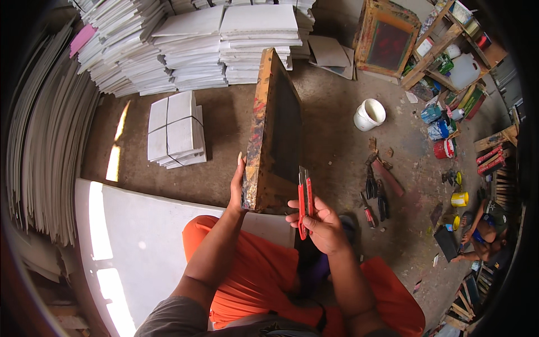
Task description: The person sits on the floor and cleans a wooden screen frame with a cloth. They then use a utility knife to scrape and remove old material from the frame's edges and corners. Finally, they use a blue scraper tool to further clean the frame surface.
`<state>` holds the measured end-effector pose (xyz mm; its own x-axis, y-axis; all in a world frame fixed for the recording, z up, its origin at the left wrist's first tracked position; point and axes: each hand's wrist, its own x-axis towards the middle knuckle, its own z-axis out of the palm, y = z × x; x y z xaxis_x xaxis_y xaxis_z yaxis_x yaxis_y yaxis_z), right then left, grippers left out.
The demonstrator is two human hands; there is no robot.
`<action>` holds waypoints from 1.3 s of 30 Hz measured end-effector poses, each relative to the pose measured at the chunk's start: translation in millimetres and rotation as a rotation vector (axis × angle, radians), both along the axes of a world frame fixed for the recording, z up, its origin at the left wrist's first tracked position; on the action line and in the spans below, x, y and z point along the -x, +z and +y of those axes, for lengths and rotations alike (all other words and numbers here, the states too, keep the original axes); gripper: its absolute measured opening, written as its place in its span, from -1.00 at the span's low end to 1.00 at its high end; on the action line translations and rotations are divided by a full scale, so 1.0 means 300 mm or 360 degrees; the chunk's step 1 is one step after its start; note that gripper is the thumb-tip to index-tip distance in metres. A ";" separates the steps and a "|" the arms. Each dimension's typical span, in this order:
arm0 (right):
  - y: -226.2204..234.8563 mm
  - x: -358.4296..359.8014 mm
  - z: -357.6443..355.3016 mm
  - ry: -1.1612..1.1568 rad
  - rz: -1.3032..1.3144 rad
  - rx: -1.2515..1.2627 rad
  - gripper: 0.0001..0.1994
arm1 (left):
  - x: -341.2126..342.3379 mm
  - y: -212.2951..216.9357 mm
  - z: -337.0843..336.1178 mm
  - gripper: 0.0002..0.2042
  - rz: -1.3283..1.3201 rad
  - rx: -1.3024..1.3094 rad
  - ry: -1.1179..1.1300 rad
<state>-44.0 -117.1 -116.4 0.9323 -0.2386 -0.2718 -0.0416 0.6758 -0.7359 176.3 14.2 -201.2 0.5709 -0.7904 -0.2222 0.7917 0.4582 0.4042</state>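
Note:
A paint-stained wooden screen-printing frame (259, 121) stands upright on its edge in front of me, its dark mesh facing right. My left hand (238, 190) is closed on the near left edge of the frame, with the thumb side hidden behind the wood. Just right of the frame's lower corner, my right hand (327, 230) grips a red utility knife (305, 206) between thumb and fingers. The knife points away from me, and its metal end shows at the top.
Under my left arm lies a white board (151, 224). Tied white sheets (174, 129) sit on the floor, before tall stacks (258, 28). To the right are a white bucket (369, 114), pliers (371, 182), a screwdriver (368, 212), paint tubs (443, 148) and another person (487, 233).

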 end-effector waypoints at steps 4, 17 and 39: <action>-0.022 0.024 0.007 0.0094 -0.0070 -0.0185 -0.35 | 0.003 0.008 -0.004 -0.47 -0.0034 -0.0011 0.0017; -0.017 0.018 0.067 0.0003 -0.0075 -0.0139 -0.39 | -0.005 -0.046 -0.004 -0.42 0.0109 0.0185 -0.0002; -0.015 0.014 0.056 -0.0145 0.0033 -0.0024 -0.56 | 0.055 -0.016 -0.031 -0.47 -0.0024 -0.0027 0.0059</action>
<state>-48.1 -100.3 -121.0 0.9011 -0.3179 -0.2951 0.0054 0.6884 -0.7253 159.7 5.0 -206.0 0.6032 -0.7648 -0.2265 0.7680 0.4802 0.4238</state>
